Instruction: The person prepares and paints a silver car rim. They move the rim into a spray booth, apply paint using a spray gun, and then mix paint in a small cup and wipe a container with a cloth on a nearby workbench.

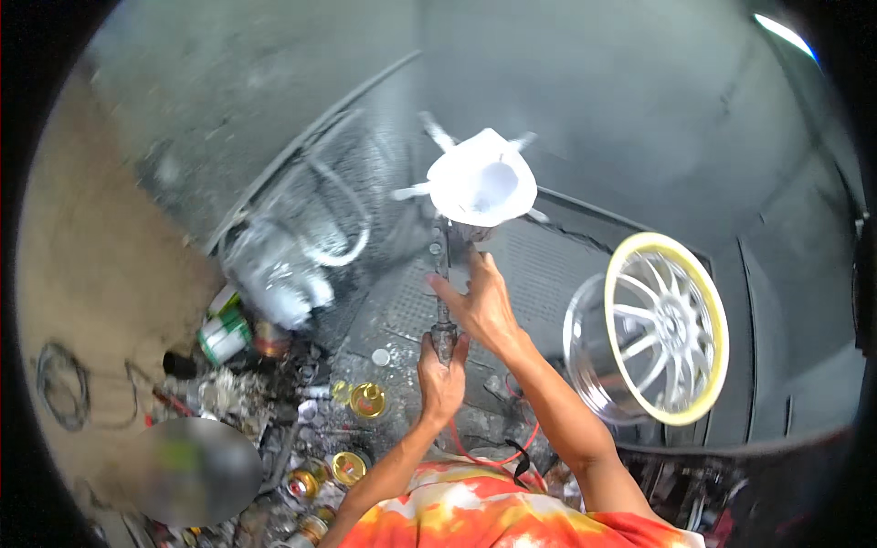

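Observation:
My left hand (441,384) is closed round the lower end of a dark, slim, paint-spattered metal tool (442,315), which points away from me. Beside its upper part is my right hand (484,306), thumb stretched across toward the tool and forefinger reaching forward; its other fingers are partly hidden. Just beyond my fingers stands a bright white bowl-shaped thing (484,178), hollow in the middle, with pale arms sticking out round it. Glare hides its detail, and I cannot make out whether the tool touches it. A red hose (493,462) curves below my hands, near my shirt.
At right stands a silver spoked wheel rim (653,333) with a yellow lip. Several open cans, including a gold-coloured one (368,400), crowd the littered floor at lower left. A white-dusted heap (283,283) and a pale hose (356,237) lie by the grey wall (585,82).

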A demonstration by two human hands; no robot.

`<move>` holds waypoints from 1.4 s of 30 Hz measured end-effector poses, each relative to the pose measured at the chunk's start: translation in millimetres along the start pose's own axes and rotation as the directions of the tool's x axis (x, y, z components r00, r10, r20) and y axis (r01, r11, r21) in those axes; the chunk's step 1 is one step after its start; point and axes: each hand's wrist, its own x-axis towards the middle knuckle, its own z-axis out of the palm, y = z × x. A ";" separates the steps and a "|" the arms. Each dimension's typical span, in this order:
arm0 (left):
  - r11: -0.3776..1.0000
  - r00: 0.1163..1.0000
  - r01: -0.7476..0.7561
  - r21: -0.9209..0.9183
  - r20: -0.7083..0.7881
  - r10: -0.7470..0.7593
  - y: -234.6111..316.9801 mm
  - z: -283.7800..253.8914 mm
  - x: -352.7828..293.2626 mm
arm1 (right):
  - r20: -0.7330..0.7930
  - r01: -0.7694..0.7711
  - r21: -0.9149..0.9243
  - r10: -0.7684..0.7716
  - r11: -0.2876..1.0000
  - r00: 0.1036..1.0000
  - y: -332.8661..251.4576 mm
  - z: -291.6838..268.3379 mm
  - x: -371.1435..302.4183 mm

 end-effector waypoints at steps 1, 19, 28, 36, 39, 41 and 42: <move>1.000 0.998 -0.006 0.001 0.058 0.005 6.5 21.5 -13.0 | -0.137 0.096 0.003 -0.094 0.995 0.986 5.5 -16.3 -7.6; 0.957 0.493 0.119 -0.265 0.852 0.175 100.6 255.0 -212.5 | -0.261 -0.046 0.297 0.127 0.954 0.957 74.7 -332.4 -177.8; 0.835 0.041 -0.316 -0.450 0.873 0.486 70.2 295.3 -134.7 | -0.385 -0.063 0.529 0.306 0.846 0.871 128.1 -373.9 -214.1; 0.629 0.108 -0.730 -0.268 0.863 0.493 16.1 399.2 25.2 | -0.521 -0.450 0.311 0.546 0.837 0.656 228.0 -387.8 -225.5; 0.561 -0.019 -0.752 -0.346 0.862 0.507 12.4 435.8 42.3 | -0.526 -0.518 0.262 0.570 0.814 0.631 235.9 -384.0 -224.7; 0.383 -0.272 -0.767 -0.515 0.802 0.532 8.0 451.8 43.7 | -0.460 -0.612 0.262 0.654 0.746 0.600 231.0 -380.8 -222.7; 0.388 -0.339 -0.760 -0.522 0.827 0.448 4.7 456.4 43.0 | -0.469 -0.538 0.278 0.601 0.796 0.647 225.7 -378.8 -221.8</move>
